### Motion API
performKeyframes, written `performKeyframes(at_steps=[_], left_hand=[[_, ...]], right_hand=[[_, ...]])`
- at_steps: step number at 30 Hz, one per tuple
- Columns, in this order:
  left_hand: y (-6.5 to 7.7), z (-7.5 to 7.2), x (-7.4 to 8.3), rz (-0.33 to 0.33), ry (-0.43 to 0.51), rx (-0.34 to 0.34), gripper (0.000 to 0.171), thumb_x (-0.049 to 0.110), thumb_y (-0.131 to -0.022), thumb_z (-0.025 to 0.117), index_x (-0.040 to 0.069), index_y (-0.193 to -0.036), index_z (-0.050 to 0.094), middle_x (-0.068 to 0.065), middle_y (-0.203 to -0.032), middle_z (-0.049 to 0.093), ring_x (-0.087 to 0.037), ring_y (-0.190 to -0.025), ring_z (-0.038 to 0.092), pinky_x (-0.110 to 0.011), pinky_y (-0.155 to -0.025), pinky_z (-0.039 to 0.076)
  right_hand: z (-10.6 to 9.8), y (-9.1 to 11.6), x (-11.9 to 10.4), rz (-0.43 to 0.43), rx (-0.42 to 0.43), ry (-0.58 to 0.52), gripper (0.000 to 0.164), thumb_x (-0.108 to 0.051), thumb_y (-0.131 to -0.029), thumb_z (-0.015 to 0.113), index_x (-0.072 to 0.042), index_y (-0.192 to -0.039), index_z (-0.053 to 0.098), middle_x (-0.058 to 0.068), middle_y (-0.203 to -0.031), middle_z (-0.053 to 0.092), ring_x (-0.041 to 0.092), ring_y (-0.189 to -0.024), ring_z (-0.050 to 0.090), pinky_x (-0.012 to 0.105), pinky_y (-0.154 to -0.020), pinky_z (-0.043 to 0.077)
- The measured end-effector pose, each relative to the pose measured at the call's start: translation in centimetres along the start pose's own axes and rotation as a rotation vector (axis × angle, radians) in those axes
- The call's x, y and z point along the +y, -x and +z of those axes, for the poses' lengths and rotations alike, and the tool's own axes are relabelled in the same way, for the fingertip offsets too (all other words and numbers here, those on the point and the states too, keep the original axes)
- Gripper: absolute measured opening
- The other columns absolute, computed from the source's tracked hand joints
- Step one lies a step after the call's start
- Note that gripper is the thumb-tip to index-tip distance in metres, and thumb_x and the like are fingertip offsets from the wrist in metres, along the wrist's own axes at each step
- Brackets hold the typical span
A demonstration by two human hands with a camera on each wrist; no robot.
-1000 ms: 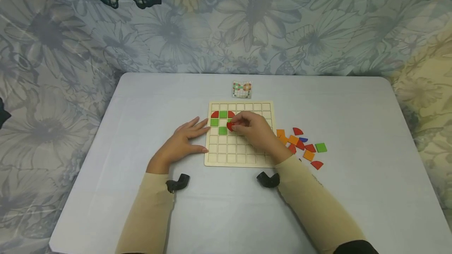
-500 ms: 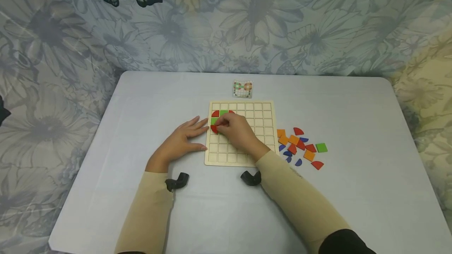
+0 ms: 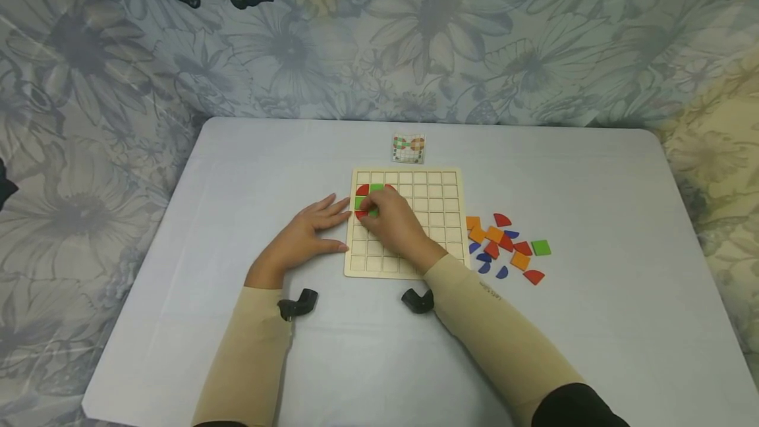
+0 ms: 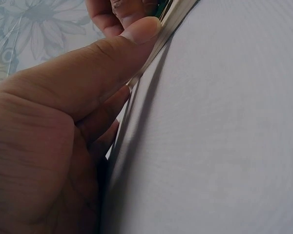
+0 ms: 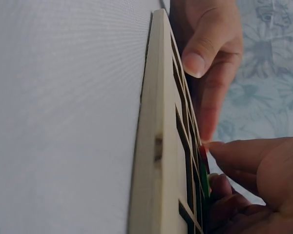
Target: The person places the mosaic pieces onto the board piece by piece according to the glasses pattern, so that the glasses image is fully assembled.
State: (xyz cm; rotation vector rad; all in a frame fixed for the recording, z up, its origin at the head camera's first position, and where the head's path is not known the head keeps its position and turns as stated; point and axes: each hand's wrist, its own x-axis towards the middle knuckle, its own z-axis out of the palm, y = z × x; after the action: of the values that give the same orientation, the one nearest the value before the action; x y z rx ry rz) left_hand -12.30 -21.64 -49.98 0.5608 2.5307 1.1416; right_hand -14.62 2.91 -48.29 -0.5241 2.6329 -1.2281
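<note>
Tucking in a corner, far left!

Playing out on the white desk, and working on the pale gridded board in the middle of it. Swinging the right sleeve further left than a second ago, crossing from the board's third column to its leftmost one, then barely budging over the last half-second. Going by that, probably switching from carrying a piece to seating it, and nearly closing the lower-left corner of the red-and-green block.

Over to the hands! Resting the left hand against the board's left edge, spreading fingers and thumb, grasping nothing, perhaps steadying it. Curling the right hand over the block, bringing thumb and fingertips together on a piece, not letting go.

Down to the small stuff! Leaving a little pattern card just beyond the board's far edge. Leaving loose pieces, orange, red, blue and green, strewn on the desk to the right. And pinching, between right thumb and fingertips, the red piece: sitting in the leftmost column, just below one green square and just left of another. Hiding most of it under the fingers, so not telling whether fully seated.
</note>
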Motion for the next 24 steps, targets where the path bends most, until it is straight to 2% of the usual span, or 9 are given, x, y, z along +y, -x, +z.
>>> performKeyframes(at_steps=[7, 16, 20, 24], left_hand=[[0.01, -0.06, -0.02, 0.002, 0.005, 0.001, 0.078, 0.040, -0.089, 0.093, 0.022, -0.157, 0.060, 0.019, -0.169, 0.039, -0.016, -0.163, 0.018, -0.059, -0.129, 0.018], [-0.10, -0.11, 0.06, 0.008, 0.008, -0.005, 0.077, 0.038, -0.089, 0.093, 0.021, -0.157, 0.061, 0.019, -0.169, 0.039, -0.016, -0.163, 0.017, -0.058, -0.129, 0.019], [-0.06, -0.08, 0.12, 0.010, 0.021, -0.004, 0.076, 0.038, -0.090, 0.093, 0.022, -0.157, 0.061, 0.019, -0.169, 0.039, -0.015, -0.163, 0.017, -0.059, -0.129, 0.018], [0.01, -0.05, 0.10, 0.011, 0.021, -0.004, 0.077, 0.038, -0.089, 0.093, 0.021, -0.157, 0.061, 0.018, -0.169, 0.039, -0.016, -0.163, 0.017, -0.060, -0.128, 0.018]], right_hand=[[0.26, 0.00, -0.17, -0.013, -0.027, 0.063, 0.017, -0.008, -0.101, 0.080, -0.005, -0.117, 0.077, 0.005, -0.115, 0.069, 0.023, -0.108, 0.064, 0.039, -0.097, 0.055], [0.24, 0.16, -0.27, -0.011, -0.021, 0.060, 0.018, -0.007, -0.101, 0.079, -0.005, -0.119, 0.075, 0.006, -0.117, 0.068, 0.023, -0.108, 0.065, 0.038, -0.097, 0.055], [0.11, 0.33, -0.10, -0.015, -0.006, 0.011, 0.021, -0.010, -0.101, 0.079, -0.006, -0.121, 0.074, 0.004, -0.116, 0.068, 0.022, -0.107, 0.064, 0.038, -0.095, 0.055], [-0.45, 0.84, 0.02, -0.020, 0.024, -0.107, 0.024, -0.019, -0.104, 0.078, -0.006, -0.124, 0.073, 0.002, -0.113, 0.067, 0.021, -0.098, 0.062, 0.038, -0.087, 0.055]])
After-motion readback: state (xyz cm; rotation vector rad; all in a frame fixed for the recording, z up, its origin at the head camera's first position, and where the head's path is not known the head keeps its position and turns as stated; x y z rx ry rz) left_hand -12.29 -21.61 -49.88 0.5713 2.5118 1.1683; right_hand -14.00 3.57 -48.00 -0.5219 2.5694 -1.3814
